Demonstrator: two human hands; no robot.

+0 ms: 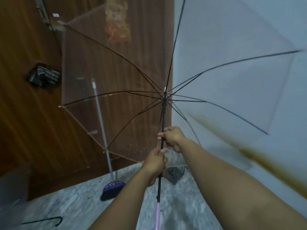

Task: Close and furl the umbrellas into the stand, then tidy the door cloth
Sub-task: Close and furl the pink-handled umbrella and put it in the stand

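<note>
Holding a clear umbrella (207, 67) still fully open, canopy toward the door (41, 122) and wall (232, 22), the person is at the closing step. The left hand (155, 165) is wrapped around the black shaft (163, 120); the right hand (172, 137) pinches it just above. Next, probably, slide the runner down. A broom (103, 130) leans nearby; another umbrella's handle (49, 221) lies on the floor (79, 205).

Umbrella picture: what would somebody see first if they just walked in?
First, the big clear umbrella, wide open in the middle, its dark ribs fanning across the brown door and the pale wall. Next, two hands on its black shaft: the right hand above, the left hand just below. Then the purple broom leaning on the door, low down.
</note>
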